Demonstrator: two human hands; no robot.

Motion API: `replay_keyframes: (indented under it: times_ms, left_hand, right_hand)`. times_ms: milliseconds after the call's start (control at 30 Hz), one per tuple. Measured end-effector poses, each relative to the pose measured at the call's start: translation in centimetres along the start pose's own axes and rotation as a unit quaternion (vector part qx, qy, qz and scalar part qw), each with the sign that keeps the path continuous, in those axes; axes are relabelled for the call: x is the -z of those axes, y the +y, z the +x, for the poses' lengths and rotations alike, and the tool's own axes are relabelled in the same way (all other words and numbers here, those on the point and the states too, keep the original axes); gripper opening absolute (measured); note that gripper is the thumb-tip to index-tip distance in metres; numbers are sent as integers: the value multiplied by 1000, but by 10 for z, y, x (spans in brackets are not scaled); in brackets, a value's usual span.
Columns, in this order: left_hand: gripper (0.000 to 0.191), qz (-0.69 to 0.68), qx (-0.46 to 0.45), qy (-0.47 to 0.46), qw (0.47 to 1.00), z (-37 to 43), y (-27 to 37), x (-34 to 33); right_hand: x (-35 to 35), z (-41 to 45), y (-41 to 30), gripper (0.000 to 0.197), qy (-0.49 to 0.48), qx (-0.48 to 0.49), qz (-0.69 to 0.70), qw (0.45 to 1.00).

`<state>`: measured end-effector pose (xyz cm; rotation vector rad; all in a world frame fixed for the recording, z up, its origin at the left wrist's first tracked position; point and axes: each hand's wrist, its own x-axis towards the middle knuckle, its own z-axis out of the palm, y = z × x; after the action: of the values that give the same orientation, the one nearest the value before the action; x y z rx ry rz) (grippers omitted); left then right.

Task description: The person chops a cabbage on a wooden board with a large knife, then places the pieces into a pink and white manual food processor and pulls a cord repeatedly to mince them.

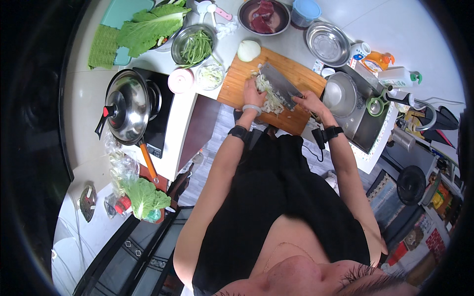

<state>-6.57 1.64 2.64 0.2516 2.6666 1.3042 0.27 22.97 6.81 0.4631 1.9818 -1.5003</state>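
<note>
My right hand grips the handle of a cleaver, whose broad steel blade lies slanted across a wooden cutting board. Along the blade's left edge is a pile of chopped onion, pale white-green; small bits also cling to the steel. My left hand touches the left side of this pile, thumb spread from the fingers; its fingertips are partly hidden. A peeled half onion sits at the board's far left corner. Pale chopped pieces fill a clear bowl just left of the board.
Left stand a lidded wok on a cooktop, a pink-lidded container and a bowl of green beans. Behind the board are a bowl of raw meat and an empty steel bowl. A sink with a pot lies right.
</note>
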Motion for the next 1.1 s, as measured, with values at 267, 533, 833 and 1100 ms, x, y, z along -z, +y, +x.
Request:
replay_keyframes:
  times_ms: [267, 533, 833, 1100]
  left_hand:
    - [51, -35, -34, 48, 998, 5, 5, 8]
    - [54, -3, -53, 119, 991, 28, -16, 84]
    - [50, 137, -10, 68, 988, 50, -74, 132]
    - [30, 141, -38, 135, 980, 44, -55, 140]
  right_hand:
    - [-7, -10, -10, 27, 10, 10, 6, 1000]
    - [-43, 12, -93, 28, 26, 54, -98, 993]
    - [-108, 66, -137, 27, 137, 215, -326, 910]
    - [-87, 56, -124, 27, 150, 206, -270, 928]
